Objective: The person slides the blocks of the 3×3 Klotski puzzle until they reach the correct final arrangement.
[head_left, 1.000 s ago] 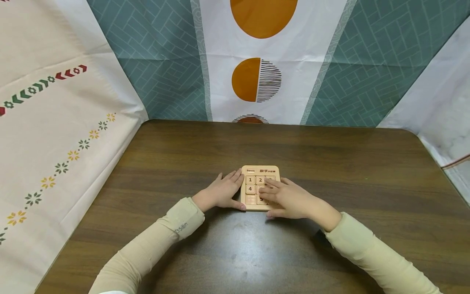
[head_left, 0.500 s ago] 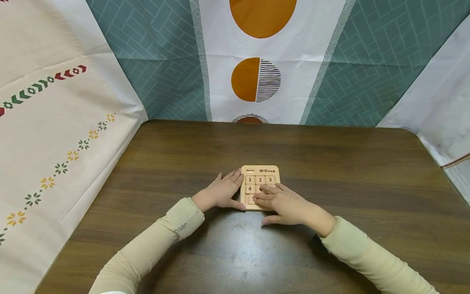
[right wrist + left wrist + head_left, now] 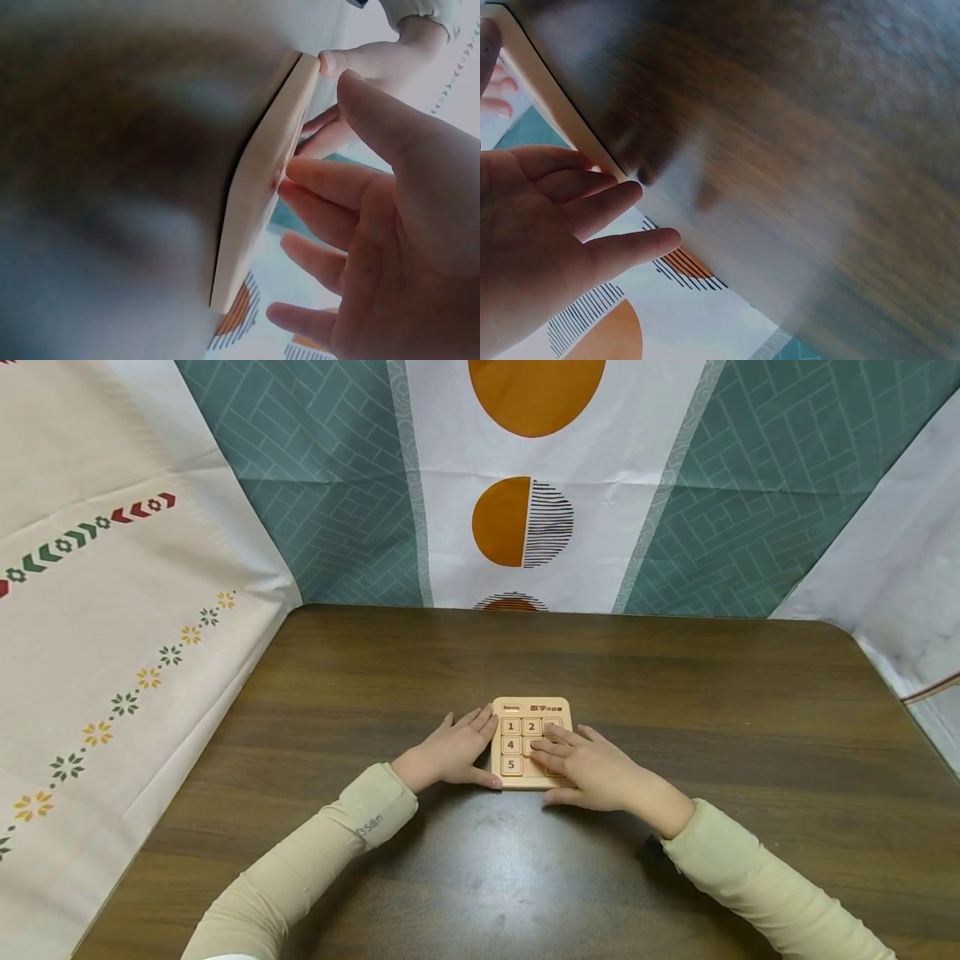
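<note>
A pale wooden number sliding puzzle point(image 3: 531, 783) lies flat on the table, its top edge printed with lettering. Tiles 1, 2, 4 and 5 are readable, with 5 at bottom left; other tiles are partly under the right hand. My left hand point(image 3: 453, 753) rests along the puzzle's left side, fingers straight, thumb at the lower left corner. In the left wrist view its fingertips point(image 3: 622, 191) touch the board's edge. From the right, my right hand point(image 3: 603, 772) reaches over the tiles with fingers extended. The right wrist view shows two fingertips point(image 3: 292, 172) on the puzzle's face.
The dark wooden table point(image 3: 420, 668) stretches around the puzzle on all sides. A patterned cloth point(image 3: 345, 527) hangs behind the table's far edge, and a white embroidered cloth point(image 3: 97, 635) hangs at the left. A small dark object point(image 3: 656, 852) shows beneath the right wrist.
The 5 tile has slid left from bottom middle to bottom left. My right hand moved left with it, then back up and right. The left hand stays in place.
</note>
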A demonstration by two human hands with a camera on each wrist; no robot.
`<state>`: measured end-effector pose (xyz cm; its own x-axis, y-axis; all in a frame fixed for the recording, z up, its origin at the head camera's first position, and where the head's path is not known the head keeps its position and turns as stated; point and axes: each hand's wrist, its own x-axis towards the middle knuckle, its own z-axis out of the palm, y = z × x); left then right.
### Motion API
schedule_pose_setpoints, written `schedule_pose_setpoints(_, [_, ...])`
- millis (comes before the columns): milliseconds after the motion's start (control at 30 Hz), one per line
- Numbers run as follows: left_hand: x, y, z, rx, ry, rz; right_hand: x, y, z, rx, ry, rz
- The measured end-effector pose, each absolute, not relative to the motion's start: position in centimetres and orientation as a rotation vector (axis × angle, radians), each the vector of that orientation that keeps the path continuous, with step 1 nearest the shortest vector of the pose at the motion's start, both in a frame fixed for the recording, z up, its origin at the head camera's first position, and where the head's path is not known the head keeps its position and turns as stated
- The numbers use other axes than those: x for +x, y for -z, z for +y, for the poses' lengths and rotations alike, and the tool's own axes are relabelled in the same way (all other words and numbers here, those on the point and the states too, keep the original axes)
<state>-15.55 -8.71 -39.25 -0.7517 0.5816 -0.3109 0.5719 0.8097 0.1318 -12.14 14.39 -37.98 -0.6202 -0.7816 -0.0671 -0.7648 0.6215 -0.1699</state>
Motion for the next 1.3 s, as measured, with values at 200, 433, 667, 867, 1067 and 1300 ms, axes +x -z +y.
schedule_pose_setpoints(200, [-15.6,39.3,-8.7,0.878,-0.036,2.659,-11.7,38.2,14.6,-1.318,0.197,2.677])
schedule_pose_setpoints(433, [-15.7,39.2,-8.7,0.876,-0.025,2.662,-10.5,38.0,14.7,-1.36,0.195,2.648])
schedule_pose_setpoints(667, [-15.7,39.2,-8.7,0.874,-0.03,2.658,-10.9,37.9,15.6,-1.282,0.207,2.727])
schedule_pose_setpoints(867, [-15.6,39.1,-8.7,0.88,-0.036,2.651,-11.7,38.2,16.2,-1.148,0.141,2.819])
schedule_pose_setpoints(1067, [-15.5,39.1,-8.7,0.881,-0.035,2.651,-11.9,38.5,15.4,-1.163,0.138,2.8])
schedule_pose_setpoints(1300, [-15.4,38.8,-8.6,0.869,-0.038,2.65,-11.9,38.6,14.3,-1.177,0.167,2.788])
